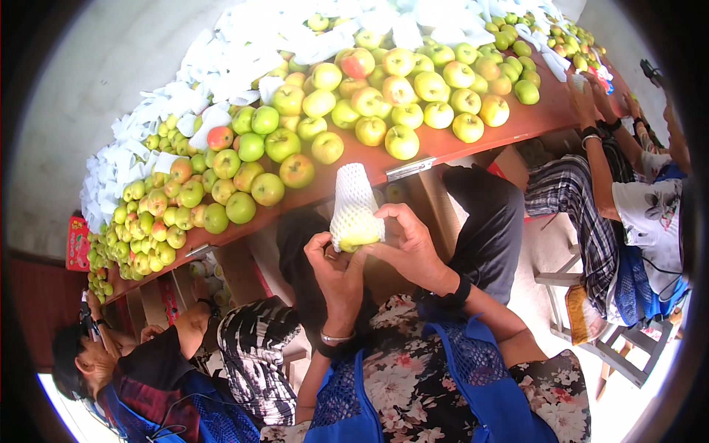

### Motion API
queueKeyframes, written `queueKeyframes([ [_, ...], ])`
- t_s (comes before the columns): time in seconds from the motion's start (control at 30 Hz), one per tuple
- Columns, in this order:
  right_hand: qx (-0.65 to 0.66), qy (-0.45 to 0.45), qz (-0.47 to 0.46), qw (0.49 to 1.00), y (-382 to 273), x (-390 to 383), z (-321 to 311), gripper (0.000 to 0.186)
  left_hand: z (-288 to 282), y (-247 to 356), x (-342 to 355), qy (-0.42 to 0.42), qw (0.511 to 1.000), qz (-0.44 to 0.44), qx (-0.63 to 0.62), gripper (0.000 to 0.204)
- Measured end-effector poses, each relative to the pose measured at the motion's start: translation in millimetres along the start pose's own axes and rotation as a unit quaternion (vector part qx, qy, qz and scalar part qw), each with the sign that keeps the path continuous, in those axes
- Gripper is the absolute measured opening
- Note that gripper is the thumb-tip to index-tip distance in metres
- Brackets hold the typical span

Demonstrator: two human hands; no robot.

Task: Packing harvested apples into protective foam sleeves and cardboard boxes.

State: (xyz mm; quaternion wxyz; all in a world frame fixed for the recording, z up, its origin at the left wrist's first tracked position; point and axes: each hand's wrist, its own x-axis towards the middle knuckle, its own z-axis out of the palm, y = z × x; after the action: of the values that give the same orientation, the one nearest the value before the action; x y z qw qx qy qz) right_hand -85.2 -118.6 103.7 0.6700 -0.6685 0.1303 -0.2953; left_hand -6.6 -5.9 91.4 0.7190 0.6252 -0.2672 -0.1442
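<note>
In the middle, above my lap, a white foam mesh sleeve (351,198) is drawn over a yellow-green apple (357,241), which shows at the sleeve's lower end. My right hand (406,247) grips the sleeve and apple from the right with thumb and fingertips. My left hand (332,269) pinches them from the left, its thumb at the underside of the apple. Just beyond my hands, rows of loose apples (402,142) lie along the reddish-brown table (523,118).
Piled white wrapping (244,40) covers the table's back. Cardboard boxes (236,273) stand underneath; a red box (77,244) is at far left. Co-workers sit close on my left (148,369) and right (639,207), the right one on a wooden stool (613,347).
</note>
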Motion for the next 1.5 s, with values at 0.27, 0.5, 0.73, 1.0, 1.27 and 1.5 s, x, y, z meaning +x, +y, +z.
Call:
queueKeyframes([
  [0.27,-0.013,0.023,-0.004,1.000,10,-3,1,0.039,-1,1,8,-0.049,0.998,-0.029,-0.005,0.064],
  [0.5,-0.072,0.044,-0.014,0.996,11,-2,0,0.039,6,3,5,-0.008,0.996,-0.068,-0.050,0.057],
  [0.73,-0.201,0.049,-0.075,0.975,8,0,0,0.049,-1,-5,7,0.003,0.999,-0.036,0.013,0.056],
  [1.0,-0.195,0.061,-0.069,0.976,12,7,-2,0.056,-2,-9,5,0.011,0.997,-0.019,0.080,0.053],
  [1.27,-0.078,0.084,-0.024,0.993,33,11,1,0.051,5,-4,6,0.010,0.988,-0.035,0.152,0.068],
  [1.5,0.193,0.016,0.220,0.956,15,14,-35,0.034,-34,29,12,-0.123,0.961,0.044,0.245,0.092],
])
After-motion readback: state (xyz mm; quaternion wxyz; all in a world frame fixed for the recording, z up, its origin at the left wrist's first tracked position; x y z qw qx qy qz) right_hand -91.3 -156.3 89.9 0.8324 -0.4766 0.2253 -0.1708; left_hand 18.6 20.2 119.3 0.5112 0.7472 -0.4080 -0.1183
